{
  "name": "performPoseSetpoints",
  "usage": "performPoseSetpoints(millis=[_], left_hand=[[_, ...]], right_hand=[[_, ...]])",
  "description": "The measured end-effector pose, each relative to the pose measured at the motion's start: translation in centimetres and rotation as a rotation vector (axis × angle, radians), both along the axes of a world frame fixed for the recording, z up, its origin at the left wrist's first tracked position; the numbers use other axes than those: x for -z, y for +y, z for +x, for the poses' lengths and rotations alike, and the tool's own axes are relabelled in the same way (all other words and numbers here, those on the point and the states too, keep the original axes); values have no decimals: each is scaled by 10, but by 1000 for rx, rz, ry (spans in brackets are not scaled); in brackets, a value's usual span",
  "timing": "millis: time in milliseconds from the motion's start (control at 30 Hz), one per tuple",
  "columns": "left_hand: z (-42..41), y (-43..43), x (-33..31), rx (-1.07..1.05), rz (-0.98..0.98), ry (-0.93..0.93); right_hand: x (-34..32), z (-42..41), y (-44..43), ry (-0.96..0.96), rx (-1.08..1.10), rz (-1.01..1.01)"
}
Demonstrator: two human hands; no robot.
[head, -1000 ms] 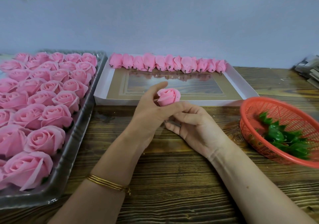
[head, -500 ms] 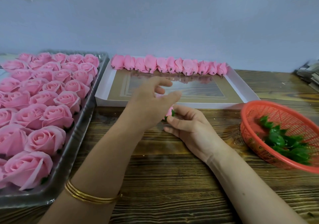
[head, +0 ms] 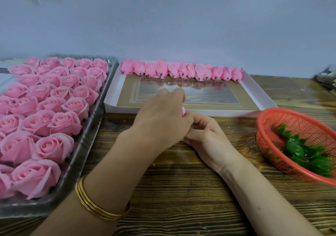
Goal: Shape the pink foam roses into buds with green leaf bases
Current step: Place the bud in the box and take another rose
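I see pink roses (head: 45, 112) on a clear greyish tray (head: 72, 172), one pink rose (head: 183, 111) mid-frame, and pink buds (head: 181, 70) in a white box (head: 200, 112) with a tan floor. The basket (head: 267, 145) is orange-red mesh, its leaves (head: 298, 150) glossy green. Dark brown streaky-grained table (head: 181, 199); gold bangles (head: 98, 206); pale grey-blue wall (head: 181, 17).

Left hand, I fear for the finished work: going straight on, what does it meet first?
Likely the white box, whose near wall lies just ahead of the left hand; the hand's height above it is unclear.

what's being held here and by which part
A pink foam rose, closed in between the left hand above and the right hand below. Only a sliver shows, so the part gripped cannot be told.
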State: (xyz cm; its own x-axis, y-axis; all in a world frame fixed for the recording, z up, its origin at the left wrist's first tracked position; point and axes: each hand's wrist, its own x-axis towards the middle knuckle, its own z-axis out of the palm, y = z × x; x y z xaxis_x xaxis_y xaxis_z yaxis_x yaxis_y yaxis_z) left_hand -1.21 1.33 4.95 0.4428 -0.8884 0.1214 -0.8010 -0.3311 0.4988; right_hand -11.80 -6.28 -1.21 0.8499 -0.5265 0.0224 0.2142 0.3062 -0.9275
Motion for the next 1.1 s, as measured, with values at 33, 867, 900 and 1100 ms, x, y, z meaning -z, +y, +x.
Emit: performPoseSetpoints(millis=[33, 867, 900, 1100], left_hand=[[0, -1, -1, 13, 24, -18], [14, -23, -9, 171, 238, 33], [14, -22, -9, 175, 233, 33], [20, -26, -7, 195, 192, 27]], right_hand=[[0, 0, 0, 2, 2, 4], [5, 8, 0, -55, 226, 76], [5, 8, 0, -48, 234, 84], [4, 7, 1, -52, 224, 97]])
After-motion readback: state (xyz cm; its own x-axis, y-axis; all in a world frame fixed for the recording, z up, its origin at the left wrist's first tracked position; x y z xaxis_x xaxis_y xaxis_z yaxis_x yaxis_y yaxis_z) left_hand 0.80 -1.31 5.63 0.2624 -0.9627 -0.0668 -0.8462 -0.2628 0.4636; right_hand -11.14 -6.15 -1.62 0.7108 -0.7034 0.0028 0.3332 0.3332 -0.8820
